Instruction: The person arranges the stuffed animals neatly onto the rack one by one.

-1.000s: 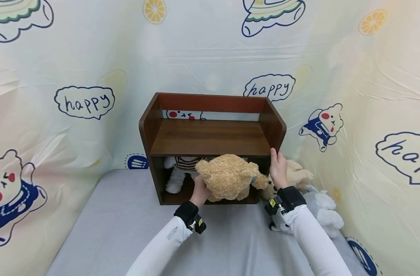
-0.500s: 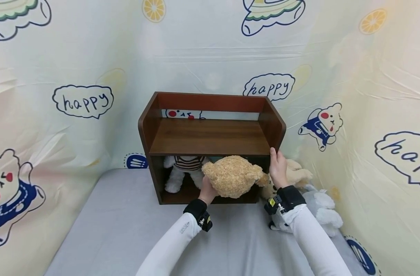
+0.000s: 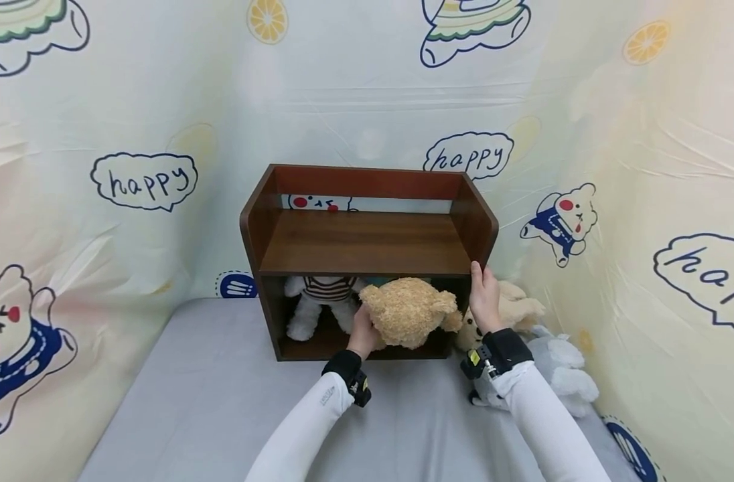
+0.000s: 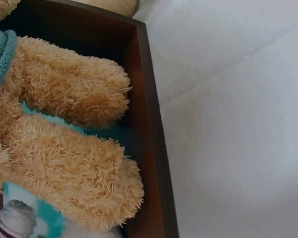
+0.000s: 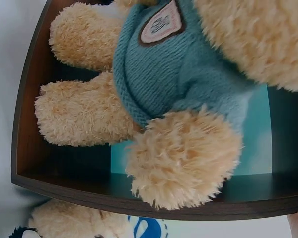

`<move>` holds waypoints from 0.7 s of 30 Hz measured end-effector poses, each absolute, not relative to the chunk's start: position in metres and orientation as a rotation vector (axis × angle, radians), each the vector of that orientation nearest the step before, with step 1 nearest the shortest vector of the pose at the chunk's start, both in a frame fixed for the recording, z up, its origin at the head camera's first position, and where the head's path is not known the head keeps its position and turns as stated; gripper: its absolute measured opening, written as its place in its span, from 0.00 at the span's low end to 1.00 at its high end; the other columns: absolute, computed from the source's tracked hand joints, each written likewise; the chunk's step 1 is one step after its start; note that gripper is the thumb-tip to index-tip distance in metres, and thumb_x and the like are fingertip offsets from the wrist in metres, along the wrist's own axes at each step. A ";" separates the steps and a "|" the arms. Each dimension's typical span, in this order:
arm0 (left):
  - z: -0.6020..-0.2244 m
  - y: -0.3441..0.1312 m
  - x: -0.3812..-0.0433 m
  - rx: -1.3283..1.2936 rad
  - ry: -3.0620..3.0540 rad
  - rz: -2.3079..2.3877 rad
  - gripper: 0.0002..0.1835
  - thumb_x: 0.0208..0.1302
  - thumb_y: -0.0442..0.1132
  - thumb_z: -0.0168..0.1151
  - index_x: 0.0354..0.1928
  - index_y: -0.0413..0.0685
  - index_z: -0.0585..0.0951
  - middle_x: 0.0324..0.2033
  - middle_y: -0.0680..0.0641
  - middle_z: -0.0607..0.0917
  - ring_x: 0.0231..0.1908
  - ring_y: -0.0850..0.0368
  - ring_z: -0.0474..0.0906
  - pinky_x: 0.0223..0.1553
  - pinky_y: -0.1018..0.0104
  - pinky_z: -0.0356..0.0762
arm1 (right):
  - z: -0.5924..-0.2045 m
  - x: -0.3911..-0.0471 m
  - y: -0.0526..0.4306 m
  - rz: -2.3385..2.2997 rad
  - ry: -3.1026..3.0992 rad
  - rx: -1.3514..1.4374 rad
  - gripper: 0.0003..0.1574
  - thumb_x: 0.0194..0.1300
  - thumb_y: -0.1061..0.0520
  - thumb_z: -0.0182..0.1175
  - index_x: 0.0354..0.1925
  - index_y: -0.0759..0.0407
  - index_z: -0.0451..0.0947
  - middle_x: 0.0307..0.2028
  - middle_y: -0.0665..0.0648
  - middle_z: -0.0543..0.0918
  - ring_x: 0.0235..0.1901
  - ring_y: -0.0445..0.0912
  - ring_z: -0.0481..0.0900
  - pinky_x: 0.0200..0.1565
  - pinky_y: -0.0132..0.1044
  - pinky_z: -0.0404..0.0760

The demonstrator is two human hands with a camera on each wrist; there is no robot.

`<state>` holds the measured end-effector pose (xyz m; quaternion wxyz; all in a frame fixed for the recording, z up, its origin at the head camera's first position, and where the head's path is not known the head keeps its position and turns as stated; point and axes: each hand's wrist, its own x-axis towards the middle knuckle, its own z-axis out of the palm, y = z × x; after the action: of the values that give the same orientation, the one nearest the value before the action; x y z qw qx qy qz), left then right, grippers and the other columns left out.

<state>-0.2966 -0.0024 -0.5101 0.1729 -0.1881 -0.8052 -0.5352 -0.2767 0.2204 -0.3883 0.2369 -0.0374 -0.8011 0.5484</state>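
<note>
My left hand [image 3: 363,333] holds a curly tan teddy bear [image 3: 406,311] by its left side, in the lower compartment of a dark brown wooden shelf [image 3: 367,244]. The right wrist view shows the bear's teal knitted sweater [image 5: 164,69] with its patch, and a fluffy paw [image 5: 184,158] near the side panel. Both legs [image 4: 74,168] point toward the shelf's front edge in the left wrist view, where the hand itself is out of sight. At the right side panel, my right hand [image 3: 485,298] grips the front edge, thumb up.
A white plush in a striped shirt [image 3: 329,288] sits in the lower left of the shelf, its head hidden by the board. Right of the shelf lie a cream plush [image 3: 514,308] and a grey-white plush [image 3: 562,371]. Grey cloth [image 3: 222,402] covers the surface in front.
My left hand has moved right with the teddy bear, which now sits nearer the right panel and more upright. More of the striped plush shows. The right hand stays on the panel.
</note>
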 end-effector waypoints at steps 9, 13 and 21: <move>-0.573 -0.002 -0.354 -0.530 -2.228 -1.421 0.11 0.61 0.39 0.58 0.45 0.44 0.76 0.39 0.45 0.81 0.43 0.52 0.76 0.42 0.62 0.74 | -0.392 -0.279 0.224 1.485 -2.205 -0.110 0.31 0.72 0.45 0.37 0.53 0.71 0.66 0.52 0.70 0.71 0.50 0.57 0.67 0.51 0.48 0.64; -0.683 0.007 -0.445 -0.537 -2.185 -1.337 0.09 0.60 0.50 0.59 0.41 0.58 0.77 0.34 0.55 0.81 0.37 0.60 0.77 0.35 0.69 0.74 | -0.392 -0.279 0.226 1.465 -2.203 -0.103 0.31 0.72 0.45 0.37 0.51 0.72 0.66 0.50 0.70 0.72 0.47 0.57 0.68 0.49 0.47 0.64; -0.655 0.010 -0.430 -0.486 -2.171 -1.241 0.07 0.62 0.48 0.56 0.36 0.56 0.78 0.30 0.56 0.81 0.34 0.62 0.77 0.34 0.71 0.74 | -0.390 -0.277 0.222 1.464 -2.188 -0.103 0.28 0.72 0.47 0.38 0.48 0.72 0.68 0.47 0.70 0.73 0.46 0.56 0.68 0.48 0.47 0.65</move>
<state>-0.4299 0.0105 -0.6546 0.2925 -0.1823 -0.8150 -0.4659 -0.2769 0.2217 -0.3895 0.2509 -0.0377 -0.8039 0.5379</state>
